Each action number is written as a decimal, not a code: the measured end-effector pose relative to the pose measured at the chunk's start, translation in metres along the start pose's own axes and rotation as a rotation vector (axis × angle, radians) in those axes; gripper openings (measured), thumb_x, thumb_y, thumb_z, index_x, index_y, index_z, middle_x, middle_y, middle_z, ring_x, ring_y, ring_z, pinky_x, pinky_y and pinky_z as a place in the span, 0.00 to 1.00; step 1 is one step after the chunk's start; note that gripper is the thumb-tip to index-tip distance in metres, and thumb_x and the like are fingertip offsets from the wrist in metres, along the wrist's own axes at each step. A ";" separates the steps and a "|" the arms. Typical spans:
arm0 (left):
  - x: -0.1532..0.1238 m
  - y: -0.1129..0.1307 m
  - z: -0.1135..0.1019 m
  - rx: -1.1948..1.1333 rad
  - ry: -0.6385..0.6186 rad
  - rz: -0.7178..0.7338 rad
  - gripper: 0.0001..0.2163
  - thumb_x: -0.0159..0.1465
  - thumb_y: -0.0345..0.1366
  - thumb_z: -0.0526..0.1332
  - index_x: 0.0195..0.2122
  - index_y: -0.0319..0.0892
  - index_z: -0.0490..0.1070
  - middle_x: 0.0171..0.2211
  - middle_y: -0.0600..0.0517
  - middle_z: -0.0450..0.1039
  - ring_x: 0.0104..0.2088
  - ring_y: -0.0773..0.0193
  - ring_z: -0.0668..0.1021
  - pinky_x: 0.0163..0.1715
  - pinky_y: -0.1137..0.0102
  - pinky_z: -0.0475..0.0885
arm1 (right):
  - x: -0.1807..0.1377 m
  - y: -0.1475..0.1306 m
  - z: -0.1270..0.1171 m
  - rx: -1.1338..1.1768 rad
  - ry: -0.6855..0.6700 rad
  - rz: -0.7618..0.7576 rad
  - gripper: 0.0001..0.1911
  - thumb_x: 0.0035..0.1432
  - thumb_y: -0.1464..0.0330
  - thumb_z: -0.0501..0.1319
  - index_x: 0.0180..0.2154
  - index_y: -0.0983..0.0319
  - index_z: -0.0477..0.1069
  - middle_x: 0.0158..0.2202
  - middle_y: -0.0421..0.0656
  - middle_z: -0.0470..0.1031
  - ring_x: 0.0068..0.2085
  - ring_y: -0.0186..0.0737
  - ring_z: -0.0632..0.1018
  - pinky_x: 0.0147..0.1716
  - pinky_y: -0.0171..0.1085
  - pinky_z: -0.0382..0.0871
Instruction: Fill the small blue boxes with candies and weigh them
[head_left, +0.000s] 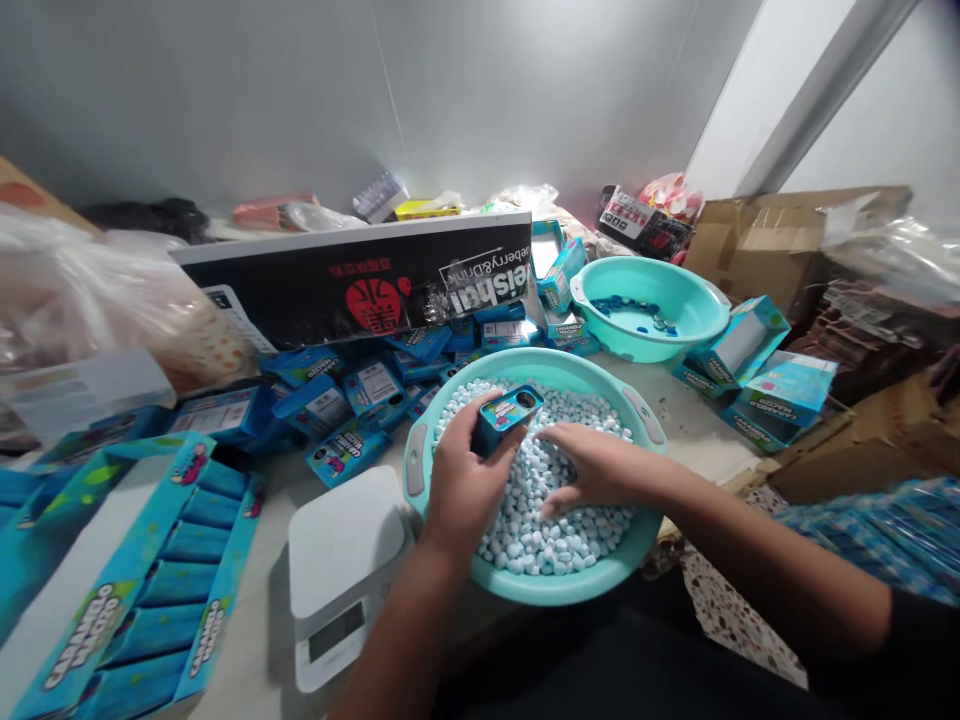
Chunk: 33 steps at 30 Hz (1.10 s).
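Left hand [466, 478] clasps small blue box [507, 410] above pale pellets [536, 545]; right hand [600, 464] half open, thumb and fingers parted, at pellets

On my feed the small box [491, 436] reads bright blue and white-lettered, while the pellets [547, 545] are pale blue to white. I see turquoise on the near basin [577, 592], grey on its handles [643, 414], and turquoise again on the far basin [675, 305]. My view gives a white scale [349, 545], a black, white-lettered carton [307, 285] with a red emblem [373, 304], a brown cardboard box [765, 245], a yellow pack [426, 210] and a pale floor [724, 590] with brownish speckles.
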<state>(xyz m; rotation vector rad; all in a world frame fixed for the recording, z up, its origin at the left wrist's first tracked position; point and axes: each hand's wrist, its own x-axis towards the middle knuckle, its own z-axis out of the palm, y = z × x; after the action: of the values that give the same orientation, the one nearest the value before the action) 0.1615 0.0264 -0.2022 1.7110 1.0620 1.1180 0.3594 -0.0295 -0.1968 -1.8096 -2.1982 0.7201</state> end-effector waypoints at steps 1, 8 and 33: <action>0.000 0.000 0.000 0.013 -0.013 0.009 0.19 0.63 0.41 0.68 0.55 0.46 0.74 0.53 0.46 0.78 0.55 0.52 0.79 0.60 0.55 0.71 | 0.002 -0.001 0.001 -0.013 0.006 0.027 0.36 0.45 0.52 0.76 0.53 0.61 0.75 0.46 0.53 0.80 0.45 0.55 0.81 0.41 0.44 0.74; 0.000 -0.002 0.000 0.011 -0.035 0.015 0.20 0.63 0.42 0.68 0.55 0.47 0.74 0.53 0.47 0.78 0.55 0.53 0.79 0.60 0.56 0.71 | 0.014 0.005 -0.005 0.056 0.083 0.054 0.13 0.49 0.69 0.69 0.40 0.61 0.79 0.37 0.47 0.83 0.38 0.48 0.81 0.36 0.39 0.71; 0.003 0.001 0.000 -0.058 -0.099 0.103 0.19 0.59 0.36 0.71 0.53 0.48 0.77 0.53 0.49 0.79 0.55 0.54 0.79 0.59 0.57 0.72 | 0.074 -0.035 -0.026 1.263 0.773 -0.038 0.11 0.53 0.61 0.61 0.35 0.56 0.60 0.27 0.34 0.63 0.26 0.31 0.67 0.25 0.34 0.64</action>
<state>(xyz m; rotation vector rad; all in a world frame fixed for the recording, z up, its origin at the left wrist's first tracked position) 0.1621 0.0286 -0.2009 1.7728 0.8810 1.1051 0.3243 0.0433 -0.1686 -1.0414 -0.8568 0.8722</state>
